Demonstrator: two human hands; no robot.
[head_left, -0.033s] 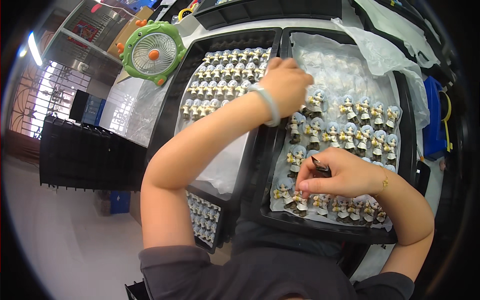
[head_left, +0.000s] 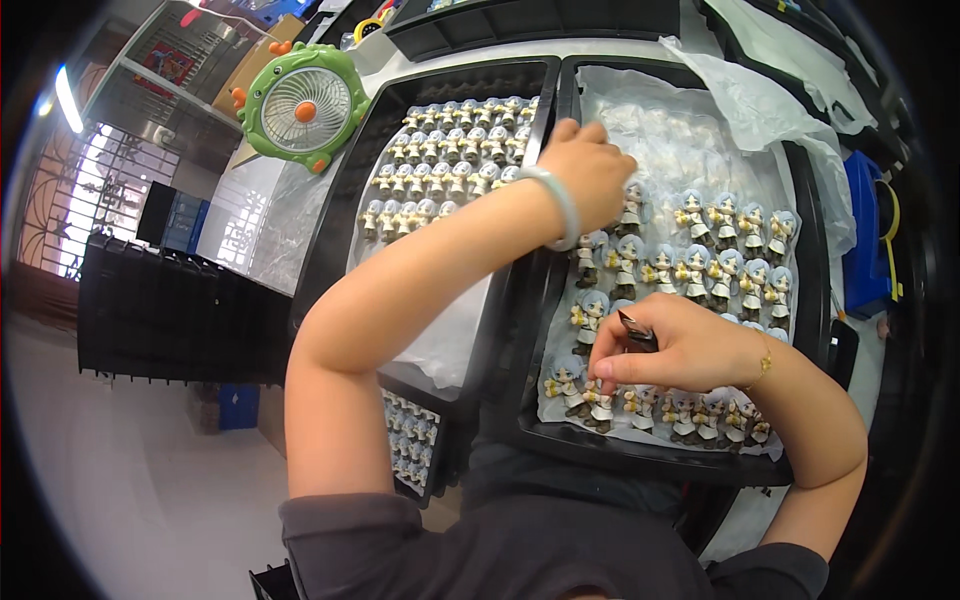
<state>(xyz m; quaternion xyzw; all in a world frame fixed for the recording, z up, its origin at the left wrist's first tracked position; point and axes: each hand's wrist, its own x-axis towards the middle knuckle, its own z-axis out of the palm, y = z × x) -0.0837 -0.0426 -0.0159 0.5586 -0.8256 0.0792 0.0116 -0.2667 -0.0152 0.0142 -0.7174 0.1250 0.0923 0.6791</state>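
In the right black tray (head_left: 812, 250), small figurines (head_left: 695, 262) with pale blue hair and white clothes lie in rows on white film. My left hand (head_left: 588, 170), wearing a pale bangle, is above the tray's left rim, fingers curled downward. A figurine (head_left: 632, 207) is partly hidden beside it; what the fingers hold is hidden. My right hand (head_left: 690, 345) is closed over the near rows, with a slim dark pointed tool (head_left: 638, 332) sticking out between thumb and forefinger. Its fingertips are next to a figurine (head_left: 598, 405); whether they touch it I cannot tell.
A second black tray (head_left: 335, 225) on the left holds more rows of figurines (head_left: 455, 145). Below it is another filled tray (head_left: 408, 445). A green fan (head_left: 303, 108) stands at the far left. Loose white film (head_left: 745, 90) drapes over the right tray's far corner, and a blue bin (head_left: 868, 235) stands at right.
My left hand has shifted slightly right and toward me, covering more of the figurine beside it. My right hand stays almost in place, still with the dark tool.
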